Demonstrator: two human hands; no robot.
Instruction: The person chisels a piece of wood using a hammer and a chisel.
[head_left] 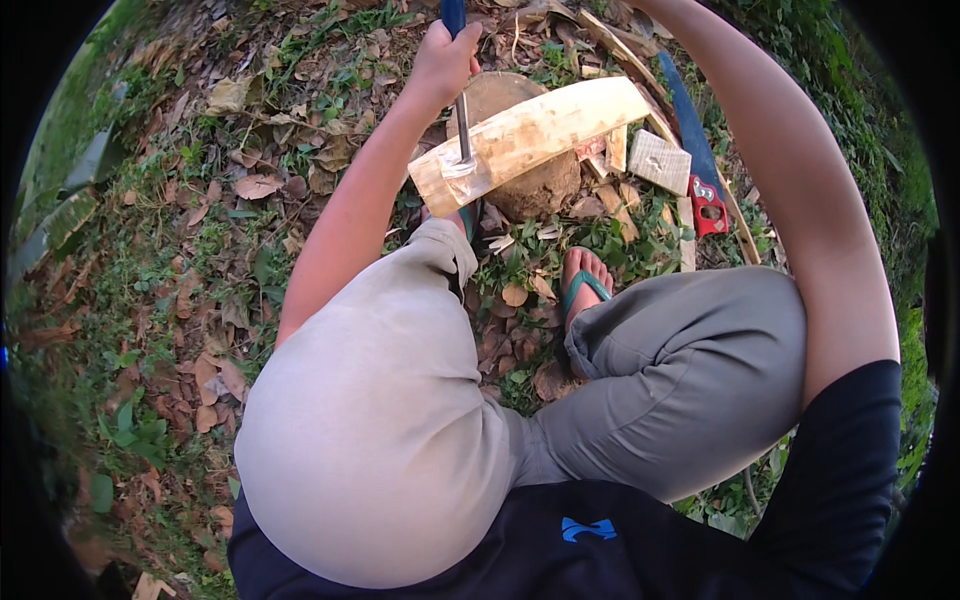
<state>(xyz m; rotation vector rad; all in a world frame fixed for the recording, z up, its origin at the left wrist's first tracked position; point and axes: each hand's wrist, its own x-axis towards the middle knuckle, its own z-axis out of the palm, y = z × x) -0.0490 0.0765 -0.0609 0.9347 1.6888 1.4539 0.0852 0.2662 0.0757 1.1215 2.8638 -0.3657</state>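
My left hand (441, 68) is closed around a chisel (462, 128) with a blue handle, holding it nearly upright. The steel tip meets a shallow, freshly cut notch near the left end of a pale, curved piece of wood (555, 122). That wood lies slanted across a round stump (540, 190), its right end higher in the picture. My right forearm (745, 75) reaches up along the right side and leaves at the top edge, so the right hand and anything in it are out of sight.
A handsaw (708, 205) with a red handle and dark blue blade lies right of the stump. Beside it are a squared wood block (659, 161), offcuts and long wooden strips. My sandalled foot (583, 283) is just below the stump. Dry leaves and grass surround everything.
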